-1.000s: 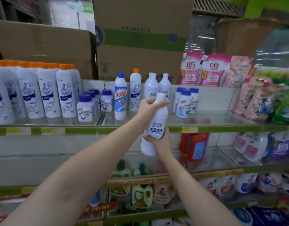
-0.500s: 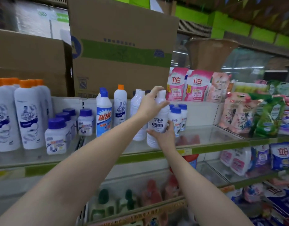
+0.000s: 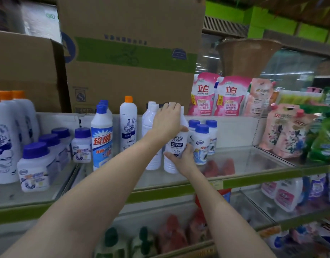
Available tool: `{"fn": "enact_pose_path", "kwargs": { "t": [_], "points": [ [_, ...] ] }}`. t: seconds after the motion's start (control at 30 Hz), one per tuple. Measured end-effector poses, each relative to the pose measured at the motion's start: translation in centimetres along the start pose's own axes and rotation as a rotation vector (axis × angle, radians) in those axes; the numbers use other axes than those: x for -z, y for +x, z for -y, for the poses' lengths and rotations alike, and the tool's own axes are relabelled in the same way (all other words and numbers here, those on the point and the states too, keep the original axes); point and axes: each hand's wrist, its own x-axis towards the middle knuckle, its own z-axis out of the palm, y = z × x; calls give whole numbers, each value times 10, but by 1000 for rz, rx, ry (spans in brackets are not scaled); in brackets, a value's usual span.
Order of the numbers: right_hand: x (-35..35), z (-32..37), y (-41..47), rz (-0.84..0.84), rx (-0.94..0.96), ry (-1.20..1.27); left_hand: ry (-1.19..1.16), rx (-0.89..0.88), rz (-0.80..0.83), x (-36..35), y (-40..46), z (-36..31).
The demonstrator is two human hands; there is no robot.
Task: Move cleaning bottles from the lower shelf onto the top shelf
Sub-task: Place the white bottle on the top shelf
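Observation:
A white cleaning bottle (image 3: 176, 146) with a dark label stands on the glass top shelf (image 3: 235, 168), beside another plain white bottle (image 3: 151, 138). My left hand (image 3: 167, 121) wraps over its neck and shoulder from above. Low on the bottle's front, my right hand (image 3: 181, 158) grips the body from below. The bottle's cap is hidden under my left fingers. The lower shelf (image 3: 262, 211) shows beneath, with red bottles (image 3: 207, 200) partly behind my right arm.
Small blue-capped jars (image 3: 202, 142) stand right of the bottle. A tall blue-capped bottle (image 3: 101, 138) and an orange-capped one (image 3: 127, 125) stand left. Pink refill pouches (image 3: 218, 95) and cardboard boxes (image 3: 130, 53) sit behind. Large white bottles (image 3: 5, 144) fill the far left.
Both hands carried the white bottle up from below shelf level and onto the top shelf, further back beside the other white bottle. The view came closer to the shelf.

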Motion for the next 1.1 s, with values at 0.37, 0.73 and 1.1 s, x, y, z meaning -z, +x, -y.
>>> {"fn": "enact_pose_path", "kwargs": {
  "t": [0.37,0.73,1.1],
  "points": [
    [0,-9,19,75,32,-61,4,216,37,-17,8,-16],
    [5,-33,24,220,73,154,82,359,-36,-27,8,-31],
    [-6,-36,26,140,95,51,-95,362,22,-23,10,-25]
  ]
}}
